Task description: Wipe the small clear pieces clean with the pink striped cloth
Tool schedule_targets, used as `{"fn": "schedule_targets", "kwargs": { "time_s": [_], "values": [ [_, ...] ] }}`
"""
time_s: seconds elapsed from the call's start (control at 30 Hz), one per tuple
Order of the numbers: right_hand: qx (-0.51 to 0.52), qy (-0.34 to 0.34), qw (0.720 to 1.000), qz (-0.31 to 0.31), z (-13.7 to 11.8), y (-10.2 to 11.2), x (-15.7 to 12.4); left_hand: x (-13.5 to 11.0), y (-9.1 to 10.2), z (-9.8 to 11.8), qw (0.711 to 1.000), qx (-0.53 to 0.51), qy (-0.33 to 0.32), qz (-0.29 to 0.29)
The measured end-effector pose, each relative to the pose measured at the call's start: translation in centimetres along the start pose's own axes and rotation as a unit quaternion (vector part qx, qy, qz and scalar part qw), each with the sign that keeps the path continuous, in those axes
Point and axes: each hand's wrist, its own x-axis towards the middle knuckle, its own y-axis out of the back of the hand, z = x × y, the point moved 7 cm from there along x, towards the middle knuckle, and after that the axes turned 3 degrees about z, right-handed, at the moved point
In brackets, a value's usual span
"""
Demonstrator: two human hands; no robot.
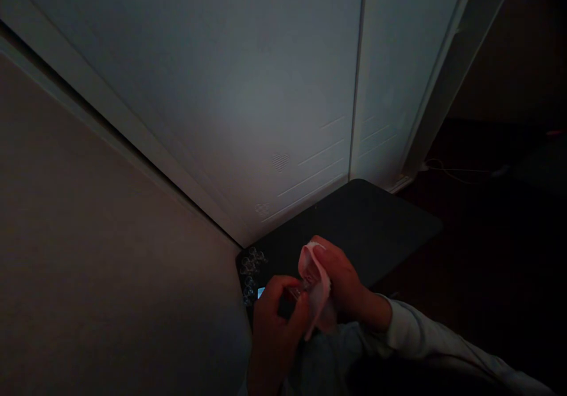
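My right hand [343, 281] is closed around a pink cloth item [316, 301], which is folded or open along its upper edge and hangs down in front of me. My left hand [275, 325] pinches a small see-through piece [296, 292] between thumb and forefinger, right against the cloth. In this dim light I cannot make out what kind of piece it is. Just beyond my left hand, several clear looped pieces [253, 260] lie in a cluster on the dark table [354, 225]. A small bright patch [260, 293] shows beside my left forefinger, mostly hidden.
A white panelled cabinet [248, 89] with grooved lines and small heart patterns stands behind the table. A plain wall [110, 236] closes off the left side. On the dark floor at the right runs a pale cable [456, 170]. The room is very dim.
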Motion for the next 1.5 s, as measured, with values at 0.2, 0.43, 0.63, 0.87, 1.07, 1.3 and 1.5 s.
{"fn": "schedule_targets", "kwargs": {
  "time_s": [0.2,0.43,0.63,0.87,1.07,1.3,1.5],
  "values": [
    [-0.046,0.014,0.998,0.032,-1.1,0.7,0.2,0.0,-0.6,-0.4,0.999,-0.037,0.014,-0.005],
    [-0.048,0.035,0.998,-0.009,1.1,-0.7,-1.0,0.0,0.0,-1.3,0.987,-0.124,0.022,0.097],
    [-0.129,0.124,0.981,-0.068,0.2,-1.7,-1.6,0.5,0.0,-0.3,0.99,-0.103,-0.019,0.1],
    [-0.195,0.133,0.965,-0.115,-0.3,-2.2,-1.8,0.8,0.7,-1.7,0.99,-0.056,-0.017,0.129],
    [-0.193,0.092,0.97,-0.119,0.3,-2.2,-1.5,0.6,1.3,-2.1,0.987,-0.048,0.019,0.154],
    [-0.218,0.06,0.965,-0.131,0.6,-2.4,-0.9,0.6,1.2,-3.0,0.979,-0.144,0.073,0.129],
    [-0.259,0.044,0.95,-0.171,1.7,-2.7,-0.5,1.4,2.0,-3.6,0.968,-0.156,0.112,0.163]
  ]
}}
